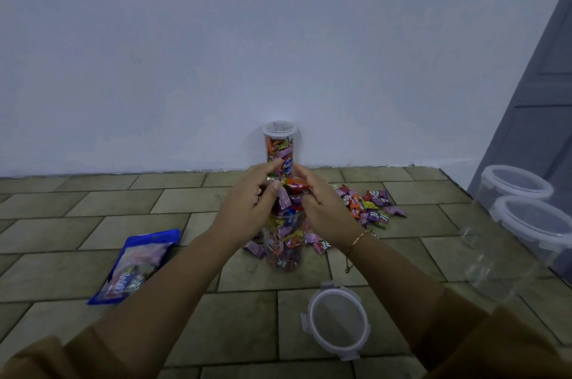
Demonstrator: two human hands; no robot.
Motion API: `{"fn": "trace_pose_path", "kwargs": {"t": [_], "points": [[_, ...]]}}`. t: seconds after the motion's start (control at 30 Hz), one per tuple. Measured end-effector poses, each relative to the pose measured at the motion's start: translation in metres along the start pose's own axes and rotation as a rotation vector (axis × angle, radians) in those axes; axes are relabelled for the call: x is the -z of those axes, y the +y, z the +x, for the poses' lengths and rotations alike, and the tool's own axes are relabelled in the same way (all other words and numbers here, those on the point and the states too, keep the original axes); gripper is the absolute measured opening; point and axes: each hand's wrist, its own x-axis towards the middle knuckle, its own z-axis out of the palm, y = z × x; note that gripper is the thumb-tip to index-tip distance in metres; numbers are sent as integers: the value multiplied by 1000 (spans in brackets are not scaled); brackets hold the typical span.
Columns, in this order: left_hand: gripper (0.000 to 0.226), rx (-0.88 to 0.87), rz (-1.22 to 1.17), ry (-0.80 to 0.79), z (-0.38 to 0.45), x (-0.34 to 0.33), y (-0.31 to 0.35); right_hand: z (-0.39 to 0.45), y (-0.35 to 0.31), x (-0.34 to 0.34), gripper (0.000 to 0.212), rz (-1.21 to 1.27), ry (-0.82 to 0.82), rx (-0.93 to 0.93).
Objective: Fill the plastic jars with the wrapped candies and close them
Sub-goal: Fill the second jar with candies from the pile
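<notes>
On the tiled floor, both hands, left hand (252, 193) and right hand (322, 205), clutch wrapped candies (289, 193) over one open clear plastic jar (284, 250). Farther, one closed filled jar (279, 146); right, two lidded empty jars (520, 190); near, one loose round lid (337, 320); left, one blue candy bag (136, 264).

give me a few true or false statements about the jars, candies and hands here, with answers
1. Both hands, left hand and right hand, hold wrapped candies over the open jar. True.
2. The jar by the wall is empty. False: it is full of candies and has its lid on.
3. A loose lid lies on the floor in front of the open jar. True.
4. The blue candy bag lies to the right of the open jar. False: it lies to the left.
5. Loose candies lie on the floor to the right of the hands. True.
</notes>
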Motion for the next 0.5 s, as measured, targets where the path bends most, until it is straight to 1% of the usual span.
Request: {"fn": "trace_pose_path", "kwargs": {"t": [0.2,0.27,0.37,0.5], "points": [[41,-7,-67,36,7,5,2,0,0,4,54,-68,-3,23],[40,21,-78,27,8,7,2,-1,1,6,52,-86,8,16],[35,62,-44,-52,9,8,-1,0,2,9,49,-148,3,18],[43,76,107,-209,8,9,-5,3,2,13,46,-233,-52,23]]}}
